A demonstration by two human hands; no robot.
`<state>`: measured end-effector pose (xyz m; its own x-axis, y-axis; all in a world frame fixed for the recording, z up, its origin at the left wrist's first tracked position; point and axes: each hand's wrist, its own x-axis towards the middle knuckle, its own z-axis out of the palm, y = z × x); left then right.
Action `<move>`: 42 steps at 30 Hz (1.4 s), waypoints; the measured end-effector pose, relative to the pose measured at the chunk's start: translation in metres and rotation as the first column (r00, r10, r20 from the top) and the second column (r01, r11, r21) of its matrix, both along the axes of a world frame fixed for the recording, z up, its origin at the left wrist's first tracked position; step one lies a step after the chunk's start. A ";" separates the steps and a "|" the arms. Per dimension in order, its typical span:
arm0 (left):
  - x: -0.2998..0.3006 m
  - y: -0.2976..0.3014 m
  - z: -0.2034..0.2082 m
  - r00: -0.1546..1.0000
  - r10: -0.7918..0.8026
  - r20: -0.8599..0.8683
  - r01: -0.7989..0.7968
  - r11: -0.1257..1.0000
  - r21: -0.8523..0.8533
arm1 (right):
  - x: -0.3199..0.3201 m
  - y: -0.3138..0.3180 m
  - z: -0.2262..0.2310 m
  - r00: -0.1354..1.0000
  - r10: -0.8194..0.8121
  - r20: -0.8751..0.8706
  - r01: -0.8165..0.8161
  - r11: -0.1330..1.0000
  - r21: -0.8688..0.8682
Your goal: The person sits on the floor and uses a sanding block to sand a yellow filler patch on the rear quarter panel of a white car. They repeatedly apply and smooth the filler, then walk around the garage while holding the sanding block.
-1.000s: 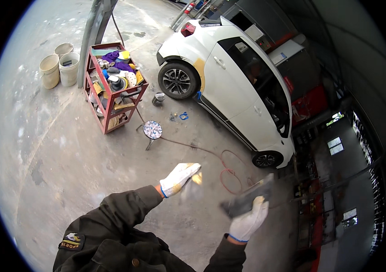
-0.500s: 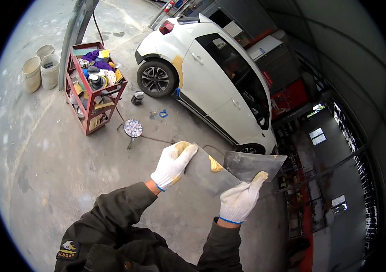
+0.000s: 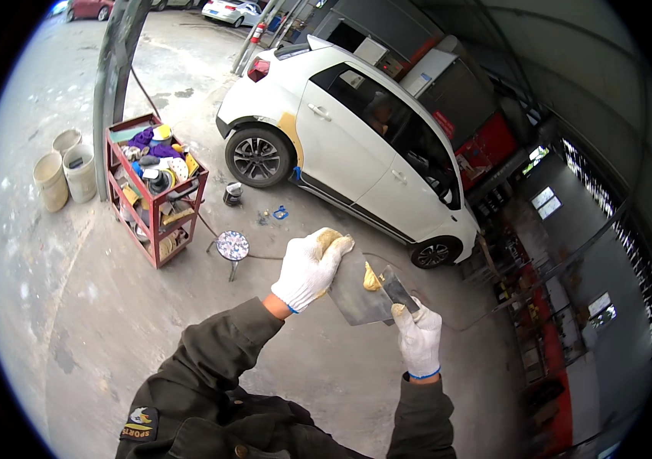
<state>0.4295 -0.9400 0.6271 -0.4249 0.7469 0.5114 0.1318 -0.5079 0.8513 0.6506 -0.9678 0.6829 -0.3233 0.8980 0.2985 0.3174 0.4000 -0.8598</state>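
My left hand [image 3: 311, 268], in a stained white knit glove, grips one edge of a flat grey mixing plate [image 3: 355, 297]. A lump of yellow body filler [image 3: 371, 277] sits on the plate toward its right side. In my right hand [image 3: 418, 336], also gloved, is a flat grey putty spreader [image 3: 399, 290], tilted up on edge beside the filler. Its blade is against or very near the lump; I cannot tell which. Beyond my hands stands a white car [image 3: 356, 145] with a tan filler patch [image 3: 289, 131] around the rear wheel arch.
A red tool cart [image 3: 159, 229] full of rags and sanding gear stands at the left, by a grey post [image 3: 112, 92]. Several pale buckets [image 3: 50, 183] are beyond it. A round patterned stool [image 3: 233, 245], a dark can [image 3: 233, 194] and a hose lie between me and the car.
The spreader has turned from lying broad and flat to standing steeply beside the filler. My right hand has dropped lower, and the filler lump is reshaped. The view has tilted upward.
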 end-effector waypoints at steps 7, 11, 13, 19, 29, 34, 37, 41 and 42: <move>0.007 0.019 -0.016 0.992 -0.116 0.040 0.119 0.987 -0.107 | 0.015 0.009 -0.002 0.981 0.030 0.191 -0.034 0.999 0.019; 0.015 0.029 -0.029 0.984 -0.152 0.087 0.161 0.982 -0.103 | 0.026 0.012 -0.005 0.937 0.012 0.350 -0.045 0.995 0.087; 0.020 0.033 -0.036 0.978 -0.154 0.138 0.164 0.984 -0.067 | 0.038 0.012 -0.006 0.909 0.013 0.416 -0.088 0.983 0.164; -0.009 0.056 -0.053 0.773 -0.065 0.631 0.083 0.997 0.001 | 0.083 0.019 -0.033 0.930 -0.099 0.355 0.034 0.982 0.187; 0.013 0.053 -0.103 0.601 0.026 0.799 0.212 0.959 -0.190 | 0.026 0.023 -0.166 0.159 -0.248 -0.956 -0.907 0.345 -0.240; 0.024 0.045 -0.109 0.623 0.121 0.773 0.257 0.902 -0.348 | -0.015 0.017 -0.173 0.107 -0.346 -0.932 -0.957 0.218 -0.191; 0.030 0.043 -0.107 0.643 0.104 0.759 0.259 0.903 -0.343 | -0.027 0.013 -0.164 0.077 -0.374 -0.924 -0.965 0.205 -0.163; 0.030 0.053 -0.124 0.670 0.092 0.737 0.262 0.899 -0.351 | -0.030 0.013 -0.158 0.080 -0.352 -0.933 -0.958 0.232 -0.169; 0.027 0.057 -0.131 0.681 0.092 0.726 0.252 0.902 -0.350 | -0.031 0.015 -0.159 0.098 -0.365 -0.926 -0.951 0.239 -0.195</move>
<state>0.4565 -0.8832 0.4957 -0.4532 0.8503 -0.2674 -0.6232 -0.0878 0.7771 0.6197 -0.9532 0.5237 -0.7988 0.6010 0.0276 -0.6007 -0.7940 -0.0936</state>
